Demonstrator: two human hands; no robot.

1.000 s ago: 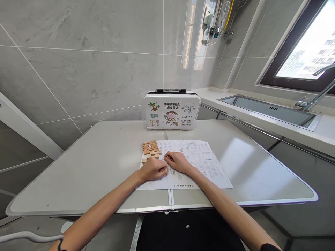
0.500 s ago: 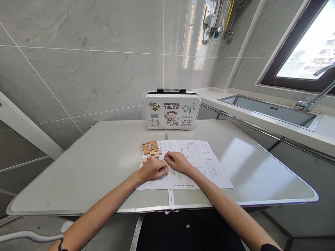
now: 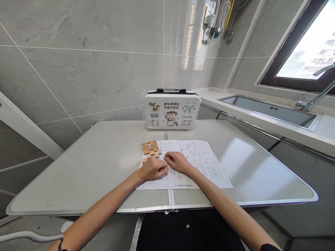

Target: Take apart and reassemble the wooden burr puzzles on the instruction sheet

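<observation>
two hands, left hand (image 3: 154, 168) and right hand (image 3: 178, 161), lie with fingers clenched on one printed sheet (image 3: 209, 169), wooden blocks (image 3: 147, 151) too crowded to count sit at its far left corner, and one white case (image 3: 180, 109) stands farther back on one table (image 3: 99, 164)

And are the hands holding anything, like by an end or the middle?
Nothing that shows: left hand and right hand rest curled on the printed sheet.

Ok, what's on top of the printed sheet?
On the printed sheet: wooden blocks at its far left corner, plus the curled left hand and right hand. What lies beneath them is covered, and the left hand may hide more blocks.
</observation>
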